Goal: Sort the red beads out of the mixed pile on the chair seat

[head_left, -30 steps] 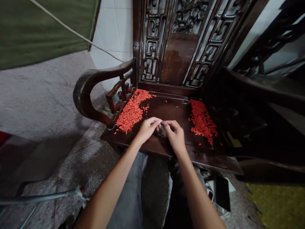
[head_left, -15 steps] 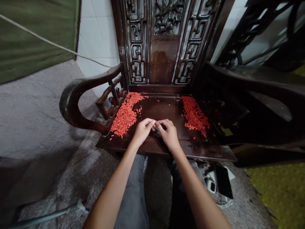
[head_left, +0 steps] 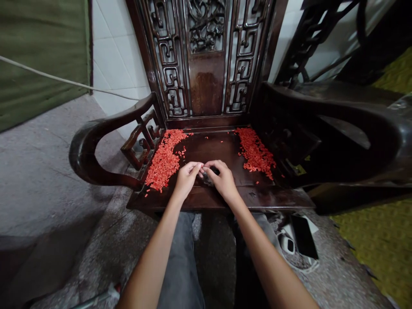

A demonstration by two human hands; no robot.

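Note:
Over the front of a dark wooden chair seat [head_left: 209, 148], my two hands meet with their fingertips together. My left hand [head_left: 187, 178] pinches a small red piece, of which only a bit shows at the fingertips. Thumb and forefinger of my right hand [head_left: 222, 176] are pressed together against the left fingertips; what they grip is too small to make out. Beneath the hands lies a dark greyish clump [head_left: 208, 179], partly hidden by the fingers. A pile of small red pieces [head_left: 162, 165] spreads left of my hands, and a second red pile [head_left: 255, 152] lies to the right.
The chair has a carved back [head_left: 206, 81] and curved armrests, the left armrest [head_left: 80, 150] standing beside the left pile. On the floor at right are a black phone [head_left: 304, 236], a small white device [head_left: 287, 244] and a white cable. A yellow mat [head_left: 380, 244] lies farther right.
The camera view has shifted, so the chair and piles appear farther left. Both hands stay together at the seat's front, fingertips still touching, with only slight finger movement.

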